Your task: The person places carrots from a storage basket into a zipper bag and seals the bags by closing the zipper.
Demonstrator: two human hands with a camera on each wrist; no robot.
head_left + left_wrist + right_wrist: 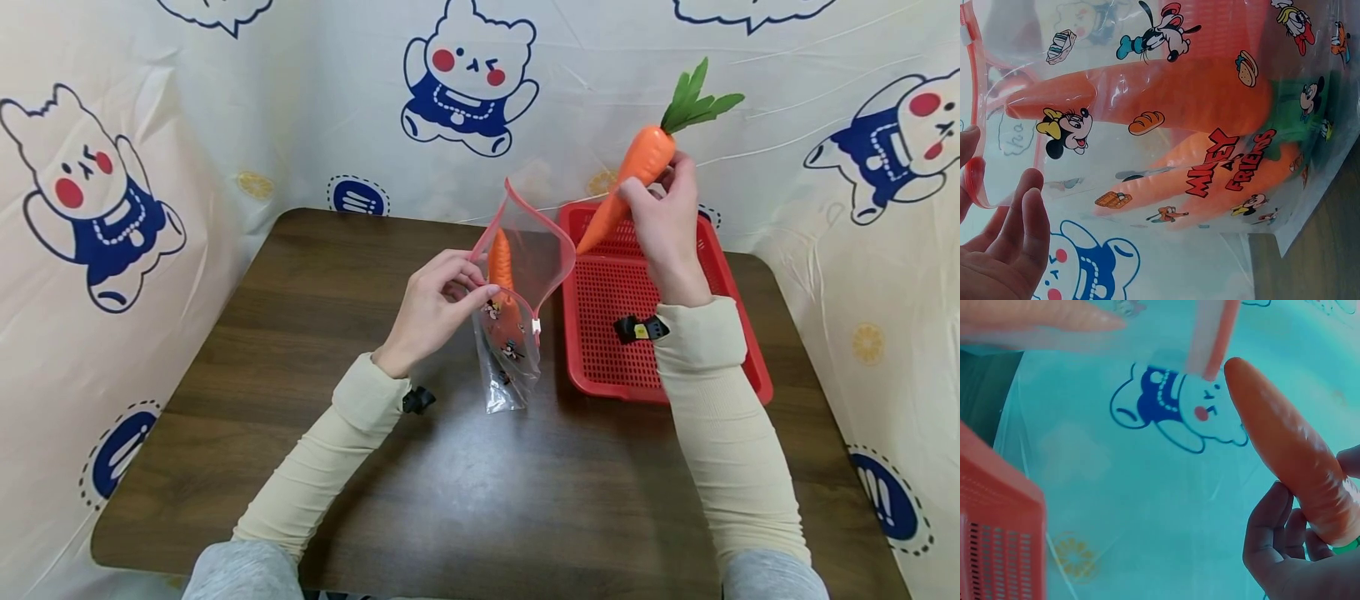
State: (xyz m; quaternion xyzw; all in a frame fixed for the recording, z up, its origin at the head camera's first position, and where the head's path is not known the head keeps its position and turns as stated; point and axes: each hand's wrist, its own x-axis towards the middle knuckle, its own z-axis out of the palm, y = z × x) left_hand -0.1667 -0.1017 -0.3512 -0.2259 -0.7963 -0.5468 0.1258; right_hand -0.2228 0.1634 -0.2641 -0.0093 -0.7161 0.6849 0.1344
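Observation:
My left hand pinches the red rim of a clear zip bag printed with cartoon figures. The bag hangs upright over the table with its mouth spread wide and a white slider at the right corner. Through its wall in the left wrist view, orange toy carrots show, green leaves at the bottom and tips up. Above the basket, my right hand grips another toy carrot near its thick end. Its leaves point up right, and its tip slants down left, right by the bag's rim.
A red plastic basket with a mesh floor stands on the right of the dark wooden table, beneath my right forearm. A white curtain with printed cartoon bears surrounds the table at the back and sides.

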